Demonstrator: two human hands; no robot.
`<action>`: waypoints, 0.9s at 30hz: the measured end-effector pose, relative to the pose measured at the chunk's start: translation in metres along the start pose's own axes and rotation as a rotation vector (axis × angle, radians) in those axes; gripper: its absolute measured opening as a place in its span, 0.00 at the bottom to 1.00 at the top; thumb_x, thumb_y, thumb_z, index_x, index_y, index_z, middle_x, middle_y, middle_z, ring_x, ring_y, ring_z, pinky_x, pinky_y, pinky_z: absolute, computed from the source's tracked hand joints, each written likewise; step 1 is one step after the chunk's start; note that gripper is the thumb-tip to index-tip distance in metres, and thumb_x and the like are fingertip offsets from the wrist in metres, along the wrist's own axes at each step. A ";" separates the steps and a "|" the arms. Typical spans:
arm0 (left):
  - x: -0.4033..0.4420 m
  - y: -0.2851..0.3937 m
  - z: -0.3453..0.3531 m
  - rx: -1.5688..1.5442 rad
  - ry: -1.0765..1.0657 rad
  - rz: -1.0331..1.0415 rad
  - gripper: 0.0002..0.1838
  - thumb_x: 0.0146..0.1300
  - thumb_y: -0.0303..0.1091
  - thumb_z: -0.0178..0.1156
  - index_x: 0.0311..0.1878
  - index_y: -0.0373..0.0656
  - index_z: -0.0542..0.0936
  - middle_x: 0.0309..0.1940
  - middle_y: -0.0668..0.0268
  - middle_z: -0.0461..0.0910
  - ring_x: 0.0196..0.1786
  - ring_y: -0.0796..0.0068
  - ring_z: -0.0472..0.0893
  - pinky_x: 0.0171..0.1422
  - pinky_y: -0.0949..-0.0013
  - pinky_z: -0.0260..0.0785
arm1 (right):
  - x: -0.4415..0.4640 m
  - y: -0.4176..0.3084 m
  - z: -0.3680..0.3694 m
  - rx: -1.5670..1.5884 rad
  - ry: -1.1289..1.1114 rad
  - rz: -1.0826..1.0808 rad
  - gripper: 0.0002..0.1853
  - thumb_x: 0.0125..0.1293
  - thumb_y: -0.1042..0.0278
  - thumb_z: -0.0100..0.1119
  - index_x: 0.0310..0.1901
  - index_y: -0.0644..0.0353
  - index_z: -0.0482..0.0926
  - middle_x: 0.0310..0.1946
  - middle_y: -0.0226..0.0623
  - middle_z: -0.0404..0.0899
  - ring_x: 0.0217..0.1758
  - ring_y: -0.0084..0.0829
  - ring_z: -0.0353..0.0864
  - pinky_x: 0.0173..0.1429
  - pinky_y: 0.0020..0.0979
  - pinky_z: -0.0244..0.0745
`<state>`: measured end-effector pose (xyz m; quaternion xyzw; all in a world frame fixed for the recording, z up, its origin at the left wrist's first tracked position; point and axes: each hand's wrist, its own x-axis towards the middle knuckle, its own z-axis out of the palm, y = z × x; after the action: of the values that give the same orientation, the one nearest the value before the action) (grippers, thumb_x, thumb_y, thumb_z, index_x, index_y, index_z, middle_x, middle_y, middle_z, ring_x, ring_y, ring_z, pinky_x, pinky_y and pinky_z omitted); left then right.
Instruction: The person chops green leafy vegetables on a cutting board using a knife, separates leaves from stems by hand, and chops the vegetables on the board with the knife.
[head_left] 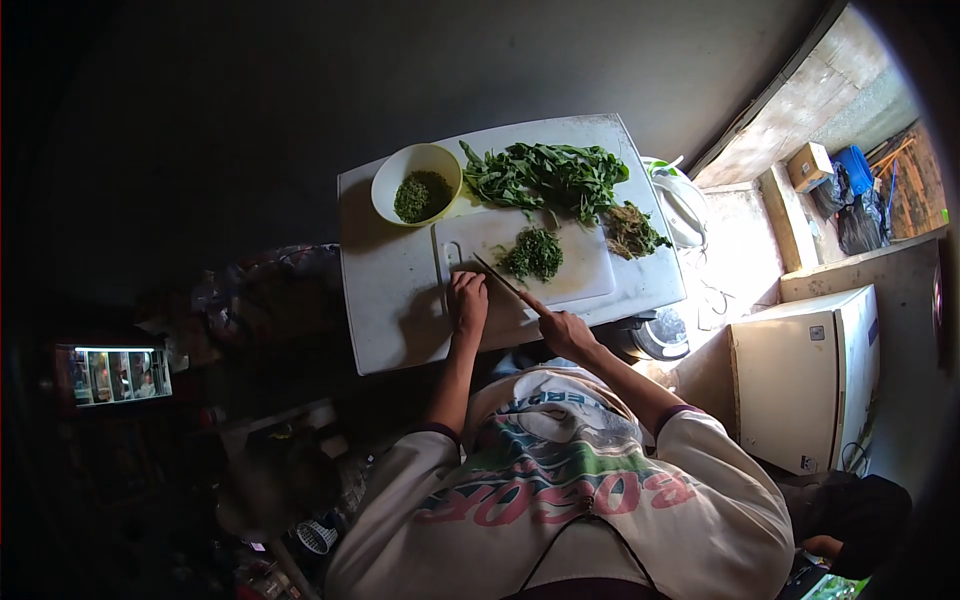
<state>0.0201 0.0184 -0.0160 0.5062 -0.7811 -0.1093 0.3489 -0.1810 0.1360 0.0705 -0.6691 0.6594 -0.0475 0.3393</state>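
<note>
A white cutting board point(585, 268) lies on the table, with a heap of finely chopped greens point(535, 254) on it. My right hand point(566, 333) is wrapped round the handle of a knife point(498, 274), its blade slanting up and left across the board, left of the heap. At the board's lower left, by its handle hole, my left hand point(468, 298) is closed over the edge, fingers together; the fingertips are partly hidden. Behind the board are a pale yellow bowl point(449, 168) holding chopped greens point(422, 196) and a pile of whole leafy greens point(550, 176).
Trimmed roots and stems point(632, 232) lie near the right edge of the white table point(400, 345). A dark wall stands behind it. To the right are a dark round container point(660, 335) and a white fridge-like box point(790, 380). Dim clutter fills the left.
</note>
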 end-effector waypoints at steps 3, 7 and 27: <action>0.004 0.003 -0.003 -0.032 0.031 0.000 0.05 0.57 0.24 0.65 0.37 0.38 0.86 0.36 0.61 0.83 0.47 0.57 0.79 0.53 0.58 0.72 | -0.011 0.011 -0.002 0.022 0.017 -0.004 0.43 0.67 0.72 0.49 0.80 0.29 0.46 0.28 0.56 0.83 0.33 0.56 0.85 0.39 0.55 0.78; 0.010 0.012 -0.011 -0.010 -0.019 -0.009 0.05 0.57 0.25 0.66 0.37 0.38 0.85 0.37 0.62 0.82 0.49 0.56 0.78 0.55 0.57 0.71 | -0.018 0.008 -0.012 0.029 0.048 0.028 0.38 0.73 0.68 0.47 0.80 0.30 0.46 0.27 0.56 0.82 0.30 0.57 0.83 0.36 0.56 0.76; 0.009 0.011 -0.016 0.002 0.008 -0.021 0.08 0.51 0.21 0.65 0.36 0.38 0.84 0.37 0.60 0.79 0.47 0.54 0.76 0.53 0.55 0.71 | -0.002 0.002 0.010 0.045 0.003 -0.049 0.41 0.70 0.70 0.47 0.80 0.28 0.44 0.28 0.57 0.83 0.32 0.56 0.85 0.39 0.55 0.78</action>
<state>0.0205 0.0184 0.0059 0.5154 -0.7743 -0.1100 0.3502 -0.1775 0.1420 0.0624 -0.6772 0.6422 -0.0718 0.3520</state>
